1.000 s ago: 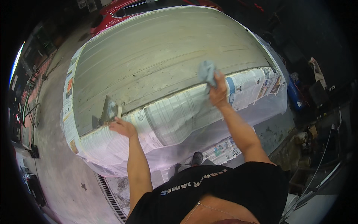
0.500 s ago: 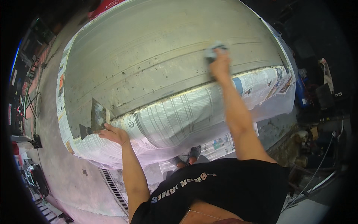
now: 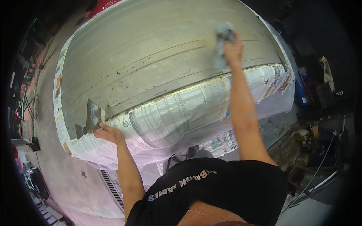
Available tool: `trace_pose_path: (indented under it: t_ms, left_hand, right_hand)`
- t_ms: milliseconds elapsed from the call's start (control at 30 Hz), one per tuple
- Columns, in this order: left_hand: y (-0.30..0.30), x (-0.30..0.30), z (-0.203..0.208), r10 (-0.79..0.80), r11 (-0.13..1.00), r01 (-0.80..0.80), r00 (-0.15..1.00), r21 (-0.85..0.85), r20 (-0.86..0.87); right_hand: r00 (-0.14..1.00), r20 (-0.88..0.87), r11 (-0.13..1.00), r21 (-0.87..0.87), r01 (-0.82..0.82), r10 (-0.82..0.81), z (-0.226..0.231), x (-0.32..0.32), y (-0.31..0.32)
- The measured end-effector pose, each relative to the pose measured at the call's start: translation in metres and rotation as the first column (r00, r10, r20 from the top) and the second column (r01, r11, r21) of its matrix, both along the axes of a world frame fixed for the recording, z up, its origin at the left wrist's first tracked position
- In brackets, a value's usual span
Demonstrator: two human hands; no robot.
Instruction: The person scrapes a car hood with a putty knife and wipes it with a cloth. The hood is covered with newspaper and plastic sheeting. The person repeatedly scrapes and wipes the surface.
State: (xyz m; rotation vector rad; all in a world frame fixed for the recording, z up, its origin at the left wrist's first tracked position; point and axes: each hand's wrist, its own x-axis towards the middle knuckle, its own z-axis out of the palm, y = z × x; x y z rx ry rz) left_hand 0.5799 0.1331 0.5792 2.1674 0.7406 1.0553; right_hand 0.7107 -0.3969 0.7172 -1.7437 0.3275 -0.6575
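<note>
Grasping cloth [image 3: 225, 28] in right hand [image 3: 234, 52], plate [image 3: 93, 115] and scraper [image 3: 80, 131] in left hand [image 3: 110, 133], across near newspaper [image 3: 177, 111] edging a panel [image 3: 151, 45] (red car [image 3: 100, 6], far left).

Now holds the blue-grey cloth [image 3: 221, 48] in the right hand [image 3: 233, 49] farther beyond the newspaper [image 3: 181, 109] than a second ago.

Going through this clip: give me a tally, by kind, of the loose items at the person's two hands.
Cloth: 1, grey-blue, in the right hand
Flat plate: 1, at the left hand
Dark-bladed scraper: 1, also at the left hand
Total: 3
</note>
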Motion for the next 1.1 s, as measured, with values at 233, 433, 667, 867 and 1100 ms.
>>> trace_pose_path:
  t_ms: [233, 433, 667, 867, 1100]
  left_hand:
    - [-0.002, -0.005, 0.001, 0.012, 1.000, -0.011, 0.999, 0.005, -0.033]
    - [-0.015, 0.004, 0.014, 0.019, 1.000, -0.019, 1.000, 0.013, -0.006]
    - [0.003, 0.005, -0.001, 0.010, 1.000, -0.010, 0.999, 0.008, -0.037]
    - [-0.010, -0.001, 0.006, -0.038, 0.998, 0.036, 0.999, 0.044, 0.030]
    - [0.001, 0.000, -0.005, -0.057, 0.995, 0.053, 0.997, 0.079, 0.047]
  right_hand:
    - [0.933, -0.291, 0.717, -0.695, -0.053, -0.213, -0.069, -0.018, 0.026]
    - [0.819, -0.332, 0.763, -0.315, -0.565, 0.469, -0.065, -0.034, 0.312]
    - [0.958, -0.046, 0.959, -0.009, -0.283, 0.282, -0.011, -0.013, 0.214]
    - [0.969, -0.186, 0.794, -0.607, 0.016, -0.162, -0.050, 0.000, 0.002]
    - [0.994, -0.041, 0.452, -0.888, -0.083, 0.102, -0.113, 0.027, 0.280]
